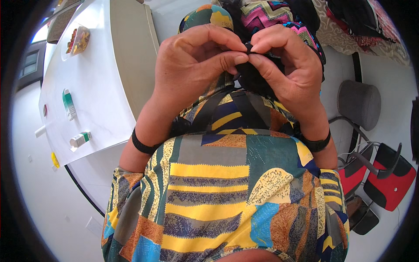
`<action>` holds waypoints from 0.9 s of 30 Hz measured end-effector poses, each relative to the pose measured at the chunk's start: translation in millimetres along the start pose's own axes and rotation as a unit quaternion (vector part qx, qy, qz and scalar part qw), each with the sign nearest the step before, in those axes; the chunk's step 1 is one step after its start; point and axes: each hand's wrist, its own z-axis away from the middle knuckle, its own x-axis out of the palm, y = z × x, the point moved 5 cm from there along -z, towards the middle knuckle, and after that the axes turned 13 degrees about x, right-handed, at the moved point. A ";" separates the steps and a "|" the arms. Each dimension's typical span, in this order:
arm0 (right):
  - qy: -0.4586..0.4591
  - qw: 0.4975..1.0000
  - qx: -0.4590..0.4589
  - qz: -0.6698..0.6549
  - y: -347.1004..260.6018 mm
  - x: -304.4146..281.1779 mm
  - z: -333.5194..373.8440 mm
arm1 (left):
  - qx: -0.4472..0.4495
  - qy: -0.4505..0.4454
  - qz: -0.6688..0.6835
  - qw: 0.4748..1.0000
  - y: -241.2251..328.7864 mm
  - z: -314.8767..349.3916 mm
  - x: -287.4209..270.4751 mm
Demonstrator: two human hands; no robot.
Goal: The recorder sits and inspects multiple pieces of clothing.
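Note:
My left hand [192, 59] and my right hand [291, 65] meet fingertip to fingertip at the top middle, above my lap. Thumb and forefinger of each are pinched on a small black piece [249, 47], too small and too covered by the fingertips to name. Black fabric [257, 81] shows just below the hands; whether it joins the pinched piece I cannot tell. Behind it lies patterned cloth with pink and blue zigzags [267, 16]. A black band circles each wrist, and my patchwork-print garment [209, 187] fills the lower middle.
At the left stands a white table [102, 109] bearing a green and white carton [69, 105], a smaller carton [80, 139] and a clear tub [80, 40] with colourful contents. On the right are a grey chair [358, 105] and a red and black chair [389, 177]. Clothes [355, 17] lie piled top right.

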 end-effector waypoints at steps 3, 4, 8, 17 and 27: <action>-0.006 1.000 0.000 0.004 0.8 -0.6 -0.2 | 0.007 0.001 0.005 1.000 -0.4 -0.1 -0.5; -0.011 1.000 -0.006 0.017 0.7 -0.2 -0.3 | 0.017 -0.006 0.005 1.000 -0.1 -0.1 -0.9; -0.022 0.997 0.048 -0.054 7.6 0.9 -0.2 | 0.034 -0.021 -0.002 0.999 -1.0 -0.2 -1.9; 0.004 0.999 0.021 -0.039 5.0 0.2 -2.6 | -0.056 0.030 0.028 0.998 -0.8 -0.7 1.0; 0.010 0.999 -0.021 0.026 3.3 -1.6 -6.0 | -0.081 -0.021 -0.075 0.994 -15.5 -1.1 -8.9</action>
